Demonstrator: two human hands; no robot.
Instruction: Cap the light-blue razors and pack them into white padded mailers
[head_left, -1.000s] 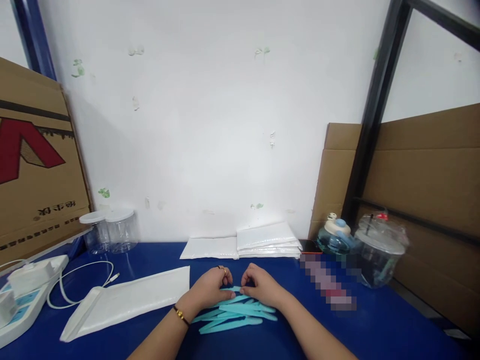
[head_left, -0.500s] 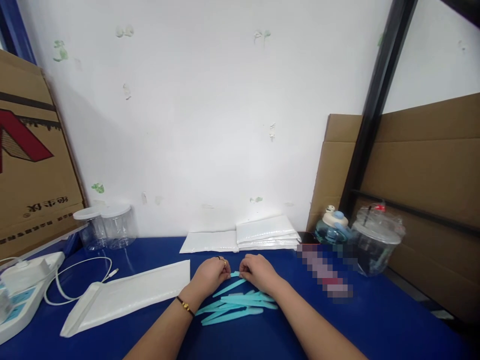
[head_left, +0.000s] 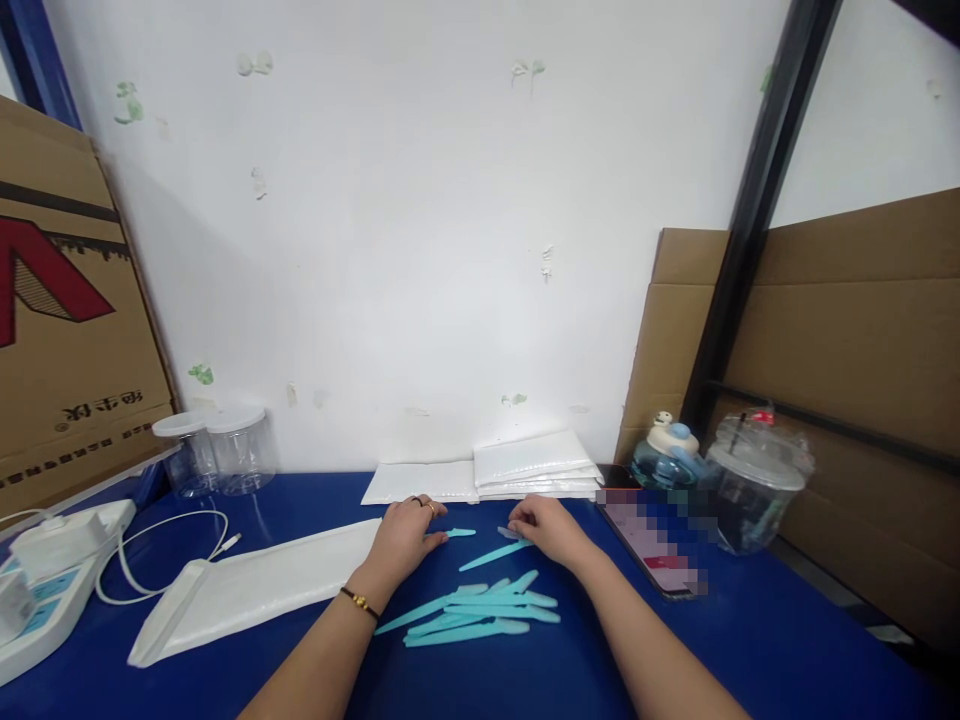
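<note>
My left hand (head_left: 409,532) is closed around one end of a thin turquoise eyebrow razor (head_left: 462,532), which points right from between thumb and fingers. Across from it, my right hand (head_left: 547,525) pinches a small translucent blade cap (head_left: 508,532). Just below that hand a single turquoise razor (head_left: 491,556) lies slanted on the blue tabletop. Nearer to me is a loose pile of several turquoise razors (head_left: 487,606), some with pale, see-through caps at their right ends.
A white padded mailer (head_left: 262,590) lies left, and more white mailers (head_left: 532,465) along the wall. Clear jars (head_left: 244,450), a power strip (head_left: 67,590) and a cable stand left. A phone (head_left: 652,550), a blue bottle (head_left: 664,460) and a bagged cup (head_left: 754,490) are right.
My hands have moved apart from close together, left hand leftward, right hand rightward. The razor and the translucent cap now show separately, one at each hand.
</note>
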